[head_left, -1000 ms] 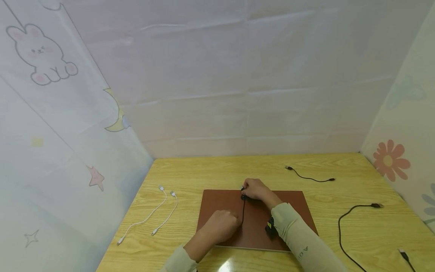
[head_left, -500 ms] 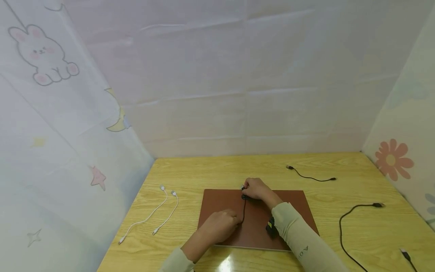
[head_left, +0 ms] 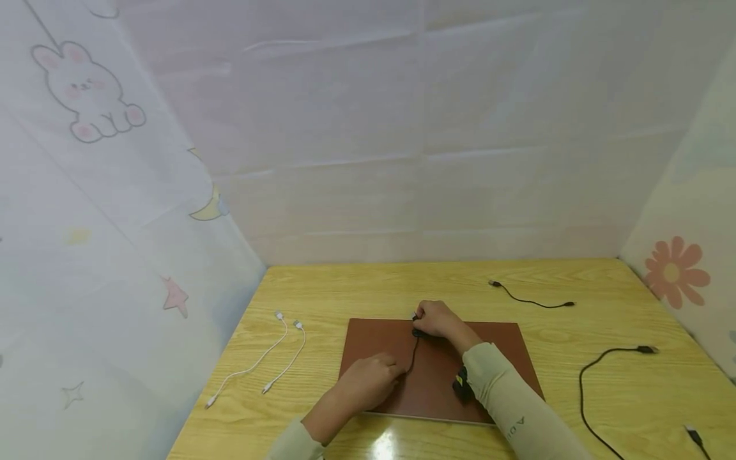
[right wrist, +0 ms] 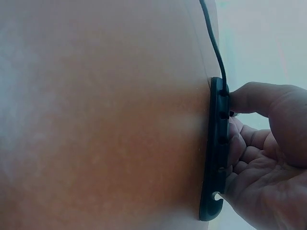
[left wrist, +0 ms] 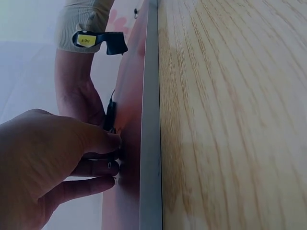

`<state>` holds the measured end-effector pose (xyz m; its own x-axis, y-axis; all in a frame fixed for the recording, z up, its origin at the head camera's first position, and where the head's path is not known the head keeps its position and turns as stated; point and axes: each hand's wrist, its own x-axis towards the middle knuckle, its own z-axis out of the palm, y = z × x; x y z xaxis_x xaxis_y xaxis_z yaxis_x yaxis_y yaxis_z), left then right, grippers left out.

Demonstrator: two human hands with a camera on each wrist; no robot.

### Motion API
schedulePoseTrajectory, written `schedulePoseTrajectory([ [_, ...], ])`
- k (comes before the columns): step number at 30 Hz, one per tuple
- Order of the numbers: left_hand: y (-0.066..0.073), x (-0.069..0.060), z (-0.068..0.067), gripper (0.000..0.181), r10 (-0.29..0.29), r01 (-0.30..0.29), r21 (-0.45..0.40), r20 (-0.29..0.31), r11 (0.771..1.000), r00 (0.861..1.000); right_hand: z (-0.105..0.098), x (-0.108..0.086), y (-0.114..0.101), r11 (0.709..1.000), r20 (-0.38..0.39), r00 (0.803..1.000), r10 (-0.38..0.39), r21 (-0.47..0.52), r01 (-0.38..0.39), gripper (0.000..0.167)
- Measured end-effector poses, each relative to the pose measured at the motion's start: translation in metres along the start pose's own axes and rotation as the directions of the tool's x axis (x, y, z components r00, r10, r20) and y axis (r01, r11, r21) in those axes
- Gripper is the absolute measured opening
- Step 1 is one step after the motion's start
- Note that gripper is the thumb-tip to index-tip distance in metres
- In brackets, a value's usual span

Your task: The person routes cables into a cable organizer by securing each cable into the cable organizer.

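Observation:
On the brown mat [head_left: 437, 390] lies a black slotted cable holder [right wrist: 217, 153], best seen in the right wrist view, with a black cable [right wrist: 214, 43] running through its end slot. My right hand [head_left: 437, 318] pinches the cable's plug end at the mat's far edge, just behind the holder. The cable [head_left: 415, 352] runs toward me from there to my left hand [head_left: 369, 383], whose thumb and fingers pinch its other part low over the mat. In the left wrist view the left hand's fingertips [left wrist: 114, 167] are close to the mat, and what they pinch is mostly hidden.
Two white cables [head_left: 253, 367] [head_left: 292, 361] lie on the wooden table [head_left: 322, 287] left of the mat. To the right are a short black cable [head_left: 531, 302], a longer black one [head_left: 582, 390] and a black plug [head_left: 694, 437] near the front right corner.
My left hand has moved slightly away from me along the mat, and the cable between the hands bends a little more. My right hand keeps its place at the far edge.

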<state>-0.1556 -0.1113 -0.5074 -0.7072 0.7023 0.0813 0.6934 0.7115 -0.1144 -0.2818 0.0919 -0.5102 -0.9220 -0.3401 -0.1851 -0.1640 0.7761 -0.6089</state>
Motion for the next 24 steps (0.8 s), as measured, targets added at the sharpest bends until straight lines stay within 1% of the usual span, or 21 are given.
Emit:
schedulePoseTrajectory([
  [5,-0.002,-0.004,0.0,0.015,0.018,-0.019,-0.016,-0.046,1.0,0.999,0.001,0.001,0.001,1.0,-0.005,1.0,0.001,-0.003,-0.001,0.017],
  [10,-0.008,-0.009,0.0,0.009,-0.005,0.002,-0.026,-0.11,1.0,0.994,0.002,0.001,0.003,1.0,-0.011,1.0,-0.018,0.004,0.018,0.021],
  [13,-0.014,-0.012,0.001,0.007,-0.03,0.027,-0.023,-0.142,0.999,0.989,0.001,0.001,0.004,1.0,-0.009,1.0,-0.019,0.017,0.019,0.023],
  [19,-0.028,-0.019,0.0,0.007,-0.108,0.102,-0.042,-0.197,0.994,0.974,0.001,0.002,0.004,1.0,0.0,1.0,-0.01,0.01,0.01,0.018],
  [24,-0.037,-0.028,-0.007,0.01,-0.189,0.177,-0.075,-0.189,0.981,0.964,0.001,0.001,0.003,1.0,0.007,1.0,-0.007,0.003,0.007,0.014],
])
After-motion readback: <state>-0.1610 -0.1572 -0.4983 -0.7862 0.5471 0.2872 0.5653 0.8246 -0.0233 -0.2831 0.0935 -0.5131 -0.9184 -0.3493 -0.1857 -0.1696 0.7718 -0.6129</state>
